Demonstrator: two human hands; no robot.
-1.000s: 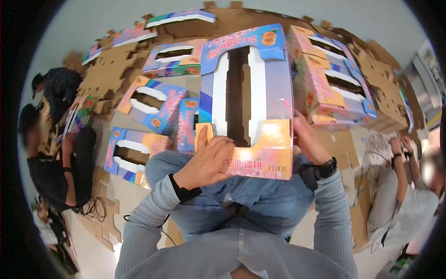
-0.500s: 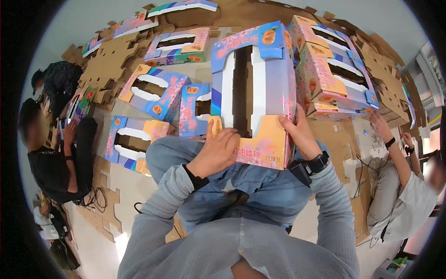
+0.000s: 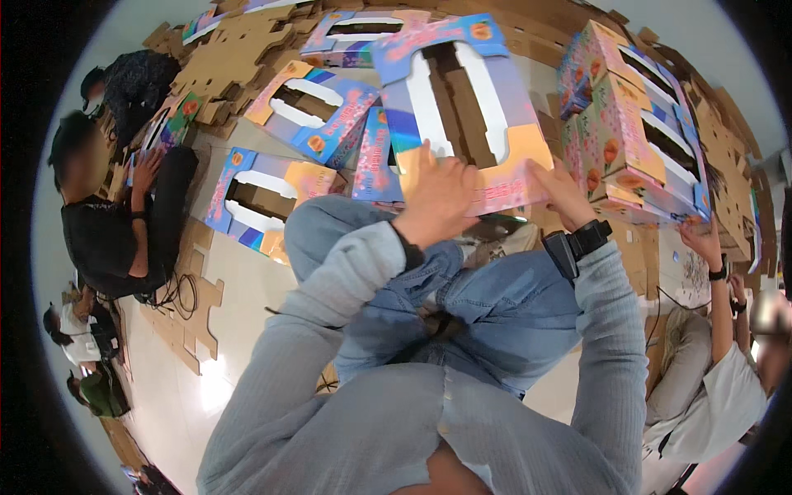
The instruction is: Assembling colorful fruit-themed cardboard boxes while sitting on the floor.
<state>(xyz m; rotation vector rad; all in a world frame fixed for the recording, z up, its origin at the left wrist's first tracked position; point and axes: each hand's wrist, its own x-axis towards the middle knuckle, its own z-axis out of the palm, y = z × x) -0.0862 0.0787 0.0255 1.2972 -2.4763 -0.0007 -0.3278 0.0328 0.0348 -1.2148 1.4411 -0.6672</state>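
A colourful printed cardboard box with a long cut-out in its top is tilted in front of me, past my knees. My left hand grips its near edge, fingers lying over the orange corner panel beside the white flap. At the near right corner, my right hand is closed on the same box, thumb on top and the other fingers partly hidden along the side. Partly behind it, a blue box stands on the floor by my left knee.
More printed boxes stand to the left, including a near one and another. Stacked boxes rise at right, touched by a co-worker's hand. Flat brown cardboard lies behind. A person in black sits at left.
The held box has moved away from me and slightly right, its near end swinging right. Both hands have gone along with it, still holding on. My view has shifted too.
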